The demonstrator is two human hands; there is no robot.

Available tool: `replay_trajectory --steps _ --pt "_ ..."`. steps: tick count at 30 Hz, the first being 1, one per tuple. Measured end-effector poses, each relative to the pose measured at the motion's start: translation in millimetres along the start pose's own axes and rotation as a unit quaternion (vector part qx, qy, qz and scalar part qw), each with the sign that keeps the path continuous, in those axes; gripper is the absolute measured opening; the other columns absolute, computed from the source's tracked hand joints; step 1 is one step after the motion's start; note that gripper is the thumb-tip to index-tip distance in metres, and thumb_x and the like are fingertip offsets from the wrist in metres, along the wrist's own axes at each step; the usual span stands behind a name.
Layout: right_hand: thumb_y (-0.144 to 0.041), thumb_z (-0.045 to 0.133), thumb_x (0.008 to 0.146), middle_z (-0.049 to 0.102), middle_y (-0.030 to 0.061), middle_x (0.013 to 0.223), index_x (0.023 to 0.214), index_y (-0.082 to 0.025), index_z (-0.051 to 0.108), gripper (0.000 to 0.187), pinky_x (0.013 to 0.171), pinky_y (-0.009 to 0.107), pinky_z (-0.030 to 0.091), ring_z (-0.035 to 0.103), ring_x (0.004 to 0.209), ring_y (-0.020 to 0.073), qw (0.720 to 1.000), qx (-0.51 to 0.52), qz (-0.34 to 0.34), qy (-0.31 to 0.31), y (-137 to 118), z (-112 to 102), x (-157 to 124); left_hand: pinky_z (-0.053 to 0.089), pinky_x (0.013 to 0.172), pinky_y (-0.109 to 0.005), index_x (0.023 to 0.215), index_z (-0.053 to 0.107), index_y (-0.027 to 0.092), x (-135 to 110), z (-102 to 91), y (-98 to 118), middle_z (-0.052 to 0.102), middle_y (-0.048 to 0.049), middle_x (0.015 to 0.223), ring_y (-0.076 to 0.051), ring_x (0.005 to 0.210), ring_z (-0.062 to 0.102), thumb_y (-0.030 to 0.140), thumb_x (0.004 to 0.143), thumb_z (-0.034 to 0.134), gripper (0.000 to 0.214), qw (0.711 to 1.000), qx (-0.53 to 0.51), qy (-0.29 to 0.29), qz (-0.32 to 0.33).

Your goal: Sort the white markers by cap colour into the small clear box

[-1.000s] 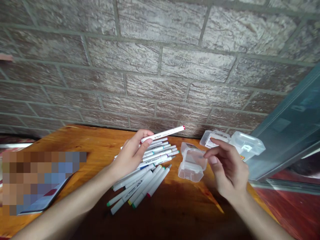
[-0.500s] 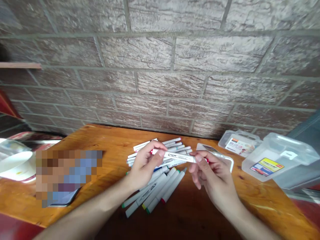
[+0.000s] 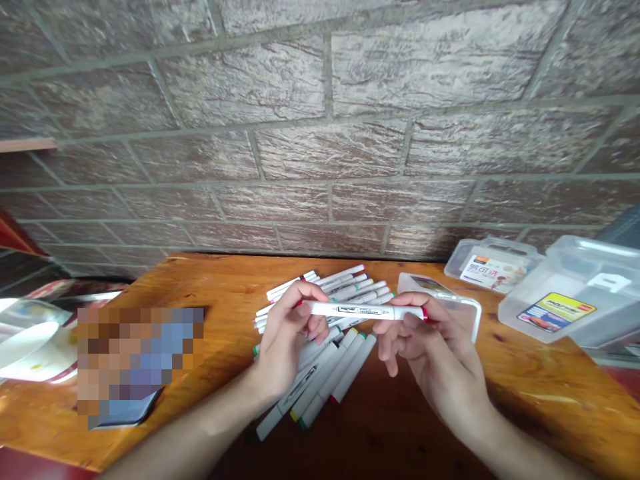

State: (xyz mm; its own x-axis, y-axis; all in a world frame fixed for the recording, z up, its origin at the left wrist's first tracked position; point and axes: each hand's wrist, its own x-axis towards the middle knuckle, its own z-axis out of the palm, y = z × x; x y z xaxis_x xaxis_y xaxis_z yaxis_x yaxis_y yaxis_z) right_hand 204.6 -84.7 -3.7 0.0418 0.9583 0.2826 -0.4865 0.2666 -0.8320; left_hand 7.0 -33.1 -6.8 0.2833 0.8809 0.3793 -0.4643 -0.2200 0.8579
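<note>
A white marker (image 3: pixel 357 311) with red ends and black print lies level between my two hands, above the table. My left hand (image 3: pixel 293 333) pinches its left end between thumb and fingers. At the other end, my right hand (image 3: pixel 430 340) grips the cap, with its lower fingers curled loosely below. Underneath is a pile of white markers (image 3: pixel 330 380) with green, yellow and red ends. More markers (image 3: pixel 345 280) lie in a bundle behind my hands, partly hidden by them.
A clear plastic case (image 3: pixel 565 300) with a yellow label stands at the right, beside a smaller clear case (image 3: pixel 500 267). An open clear lid (image 3: pixel 467 313) lies behind my right hand. At the left are a phone (image 3: pixel 130 410), partly pixelated, and a white bowl (image 3: pixel 30 353). A brick wall (image 3: pixel 325 153) borders the wooden table (image 3: pixel 210 373).
The marker has turned so its print faces me more squarely, and it now lies more level. My right hand has shifted slightly right. The camera view has also tilted and shifted.
</note>
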Motion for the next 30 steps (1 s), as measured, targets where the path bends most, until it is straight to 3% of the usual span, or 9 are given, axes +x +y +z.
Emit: replay_trajectory --steps 9,16,22,30 --pt "-0.032 0.07 0.1 0.077 0.0048 0.086 0.113 -0.026 0.073 0.015 0.044 0.024 0.052 0.068 0.059 0.0161 0.998 -0.053 -0.018 0.027 -1 -4 0 0.039 0.059 -0.027 0.112 0.066 0.019 -3 -7.5 -6 0.045 0.0039 0.067 -0.013 0.06 0.044 0.039 0.104 0.058 0.023 0.995 0.101 -0.001 0.0" --pt "-0.032 0.076 0.096 0.078 0.0055 0.082 0.111 -0.024 0.075 0.018 0.043 0.024 0.051 0.065 0.053 0.0147 0.993 -0.108 -0.033 0.025 0 -3 0 0.028 0.051 -0.024 0.101 0.064 0.02 -3 1.6 3 0.05 0.0045 0.064 -0.01 0.053 0.042 0.041 0.098 0.069 0.022 0.987 0.159 0.006 0.021" --pt "-0.037 0.078 0.094 0.074 0.0028 0.071 0.102 -0.022 0.077 0.017 0.04 0.022 0.049 0.061 0.047 0.0123 0.994 -0.103 -0.005 0.036 -1 -1 2 0.034 0.055 -0.025 0.102 0.066 0.019 -4 -4.5 -4 0.047 0.0051 0.062 -0.011 0.055 0.044 0.041 0.102 0.062 0.021 0.992 0.126 0.019 0.014" --pt "-0.039 0.075 0.096 0.073 0.0016 0.073 0.1 -0.022 0.074 0.017 0.041 0.024 0.051 0.063 0.048 0.0133 0.996 -0.085 0.009 0.018 -1 2 3 0.035 0.054 -0.025 0.099 0.064 0.019 -3 -4.5 -5 0.044 0.0063 0.06 -0.011 0.053 0.044 0.044 0.104 0.058 0.027 0.993 0.113 0.026 0.003"
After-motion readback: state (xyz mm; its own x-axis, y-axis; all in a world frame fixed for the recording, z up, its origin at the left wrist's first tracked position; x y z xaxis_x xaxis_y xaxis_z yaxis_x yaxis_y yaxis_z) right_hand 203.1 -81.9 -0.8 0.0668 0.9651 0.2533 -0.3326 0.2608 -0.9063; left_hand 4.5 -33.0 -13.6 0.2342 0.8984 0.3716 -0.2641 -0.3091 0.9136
